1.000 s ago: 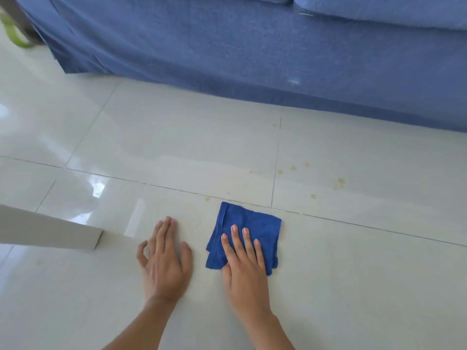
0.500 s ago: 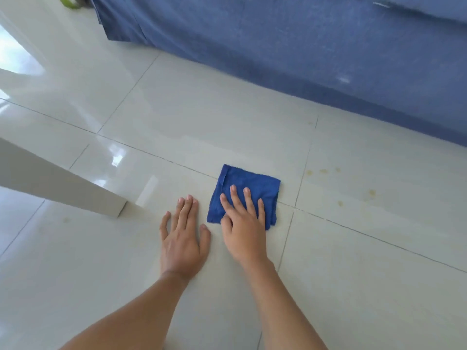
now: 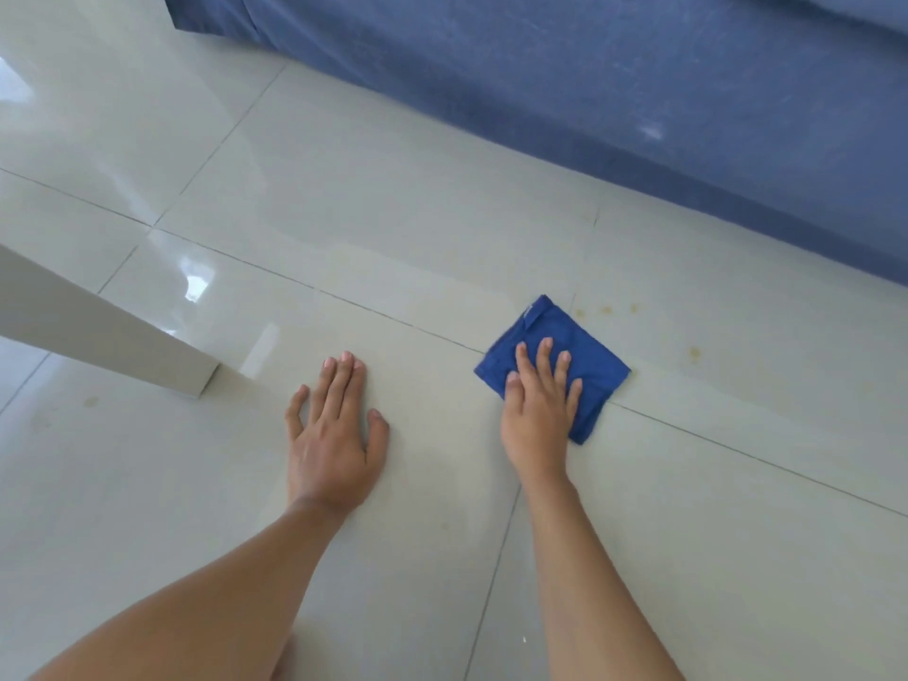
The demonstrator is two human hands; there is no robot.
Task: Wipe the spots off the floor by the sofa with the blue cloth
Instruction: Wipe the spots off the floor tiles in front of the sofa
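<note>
Since 0.5 s ago, blue cloth (image 3: 565, 358) has been slid rightward and turned w/ right hand (image 3: 538, 410), so one corner now points toward sofa (image 3: 589, 90); the two hands, nearly side by side before, are now seen well apart. Left hand (image 3: 331, 435) is kept planted on floor (image 3: 393, 213) approx. where it was.

Right hand is laid palm-down on near-left part of cloth, fingers (image 3: 543, 356) extended and slightly spread, pressed flat on fabric rather than curled around it; thumb is placed at cloth's left edge. Cloth is seen folded into a rough square, lying flat on pale glossy tiles, across a grout line and just left of where two grout lines meet.

Yellowish spots (image 3: 607, 310) are seen just beyond cloth's far corner, a small row of them, not covered by cloth. Another spot (image 3: 695, 352) is seen further right, apart from cloth's right corner.

Left hand is spread palm-down on bare tile, fingers mostly together, thumb and little finger splayed out; nothing is held. White furniture leg (image 3: 98, 336) is seen at left, its foot resting on floor near left hand but not touched by it. Sofa's blue fabric skirt is hung down to floor along top and right of view.
</note>
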